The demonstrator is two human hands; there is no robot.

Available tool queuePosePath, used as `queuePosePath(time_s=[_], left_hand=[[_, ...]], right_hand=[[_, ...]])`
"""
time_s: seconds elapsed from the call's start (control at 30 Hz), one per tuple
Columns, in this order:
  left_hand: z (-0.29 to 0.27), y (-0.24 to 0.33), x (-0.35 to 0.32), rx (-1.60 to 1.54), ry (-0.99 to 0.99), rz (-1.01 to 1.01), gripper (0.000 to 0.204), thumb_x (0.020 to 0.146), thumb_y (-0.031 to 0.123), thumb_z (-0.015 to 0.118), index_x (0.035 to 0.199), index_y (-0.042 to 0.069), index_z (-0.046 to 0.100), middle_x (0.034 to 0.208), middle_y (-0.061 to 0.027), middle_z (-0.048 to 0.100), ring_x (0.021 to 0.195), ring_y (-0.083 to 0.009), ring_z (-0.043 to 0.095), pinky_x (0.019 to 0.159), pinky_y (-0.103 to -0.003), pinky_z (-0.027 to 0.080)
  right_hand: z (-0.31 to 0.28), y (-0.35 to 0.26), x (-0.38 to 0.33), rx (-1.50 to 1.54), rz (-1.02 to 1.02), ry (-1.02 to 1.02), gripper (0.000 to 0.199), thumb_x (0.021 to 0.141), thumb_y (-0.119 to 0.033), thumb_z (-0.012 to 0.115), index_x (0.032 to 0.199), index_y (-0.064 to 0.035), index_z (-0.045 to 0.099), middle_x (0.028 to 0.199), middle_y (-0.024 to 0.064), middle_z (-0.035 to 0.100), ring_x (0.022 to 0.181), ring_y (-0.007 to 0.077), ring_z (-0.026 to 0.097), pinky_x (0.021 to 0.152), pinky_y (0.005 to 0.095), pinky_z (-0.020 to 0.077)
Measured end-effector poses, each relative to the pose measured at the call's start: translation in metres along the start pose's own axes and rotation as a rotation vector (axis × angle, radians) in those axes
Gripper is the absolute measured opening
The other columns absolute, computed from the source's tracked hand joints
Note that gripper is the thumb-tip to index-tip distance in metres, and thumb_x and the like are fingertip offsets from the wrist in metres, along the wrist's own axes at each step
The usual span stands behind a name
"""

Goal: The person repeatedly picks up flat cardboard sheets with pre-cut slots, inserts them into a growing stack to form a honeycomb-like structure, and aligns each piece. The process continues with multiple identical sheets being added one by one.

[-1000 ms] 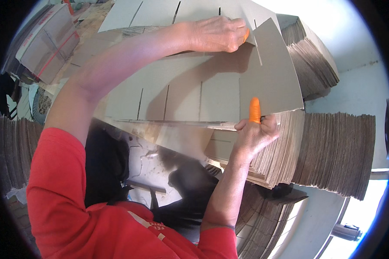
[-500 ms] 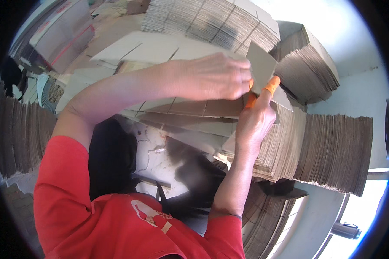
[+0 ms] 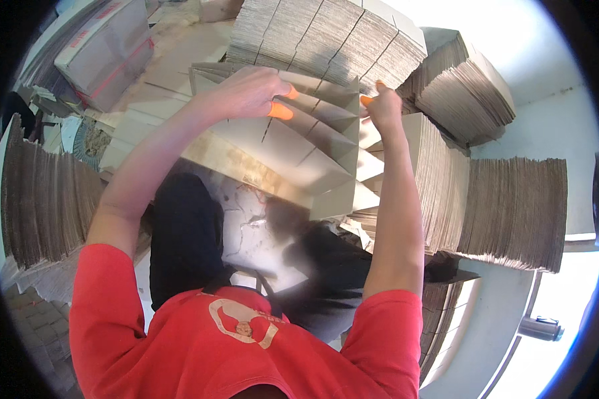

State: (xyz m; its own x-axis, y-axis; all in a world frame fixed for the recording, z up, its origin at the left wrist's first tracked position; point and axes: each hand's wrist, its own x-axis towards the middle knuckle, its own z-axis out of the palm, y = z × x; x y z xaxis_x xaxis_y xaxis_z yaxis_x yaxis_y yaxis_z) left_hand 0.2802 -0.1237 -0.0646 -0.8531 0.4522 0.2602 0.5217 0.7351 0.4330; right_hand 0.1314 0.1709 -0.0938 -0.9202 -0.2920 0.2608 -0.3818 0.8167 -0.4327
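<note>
1. Nearest the camera, a red shirt [image 3: 199, 332] is seen at the lower edge, with both bare forearms reaching up from it toward the cardboard divider grid [image 3: 313, 149], the landmark here.
2. The divider grid, a set of interlocked grey slotted cardboard strips, is held up above a stained counter [image 3: 246, 219], partly opened into cells.
3. The left hand [image 3: 246, 90] is laid on the grid's upper left edge; its fingers [image 3: 279, 110], tipped with orange caps, are closed down on the top of a strip.
4. The right hand [image 3: 385, 106] is at the grid's upper right corner, its capped fingers pinched together on a strip's edge.
5. The step in hand is judged to be the spreading or seating of the strips; it is best done with an even pull from both ends, so that slots stay meshed and no strip is bent or torn.
6. Right of the grid, stacks of flat cardboard sheets [image 3: 512, 206] are piled on edge.
7. Beyond the grid, further bundles of cardboard [image 3: 326, 33] are stacked; far left of it, wrapped boxes [image 3: 106, 53] are seen.
</note>
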Motion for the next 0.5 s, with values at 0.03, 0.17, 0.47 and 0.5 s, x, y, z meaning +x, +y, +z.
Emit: queuePosePath(time_s=[0.03,0.17,0.47,0.5], left_hand=[[0.000,-0.005,-0.010,0.028,-0.019,-0.021,0.042,0.079,0.032,0.077,0.109,0.005,0.070,0.087,-0.0172,0.065,0.085,-0.0344,0.062,0.073,-0.043,0.049],[0.013,-0.015,-0.040,0.038,-0.055,-0.073,0.037,0.077,0.028,0.077,0.107,0.007,0.071,0.087,-0.0156,0.065,0.087,-0.0334,0.062,0.073,-0.044,0.049],[0.057,-0.004,-0.058,-0.038,-0.120,0.016,0.019,0.078,0.016,0.073,0.093,0.005,0.071,0.079,-0.0128,0.065,0.082,-0.0316,0.064,0.073,-0.044,0.049],[0.058,-0.001,-0.059,-0.055,-0.135,0.024,0.018,0.078,0.016,0.073,0.091,0.005,0.071,0.079,-0.0124,0.065,0.081,-0.0314,0.064,0.073,-0.044,0.049]], right_hand=[[-0.003,-0.012,-0.017,-0.185,-0.171,0.187,0.043,0.089,-0.015,0.067,0.125,0.0039,0.053,0.070,0.0175,0.064,0.051,0.0252,0.064,0.042,0.0395,0.0475],[-0.058,-0.104,-0.137,-0.591,-0.080,0.065,0.061,0.088,-0.036,0.070,0.129,0.0034,0.048,0.068,0.0147,0.063,0.055,0.0272,0.065,0.045,0.0366,0.0490],[-0.038,-0.062,-0.245,-0.402,-0.124,-0.138,0.069,0.077,0.005,0.059,0.142,0.0099,0.035,0.079,0.0145,0.062,0.066,0.0296,0.068,0.056,0.0379,0.0530],[-0.031,-0.054,-0.248,-0.493,-0.129,-0.174,0.058,0.080,0.003,0.060,0.136,0.0079,0.045,0.081,0.0156,0.064,0.067,0.0288,0.068,0.056,0.0373,0.0529]])
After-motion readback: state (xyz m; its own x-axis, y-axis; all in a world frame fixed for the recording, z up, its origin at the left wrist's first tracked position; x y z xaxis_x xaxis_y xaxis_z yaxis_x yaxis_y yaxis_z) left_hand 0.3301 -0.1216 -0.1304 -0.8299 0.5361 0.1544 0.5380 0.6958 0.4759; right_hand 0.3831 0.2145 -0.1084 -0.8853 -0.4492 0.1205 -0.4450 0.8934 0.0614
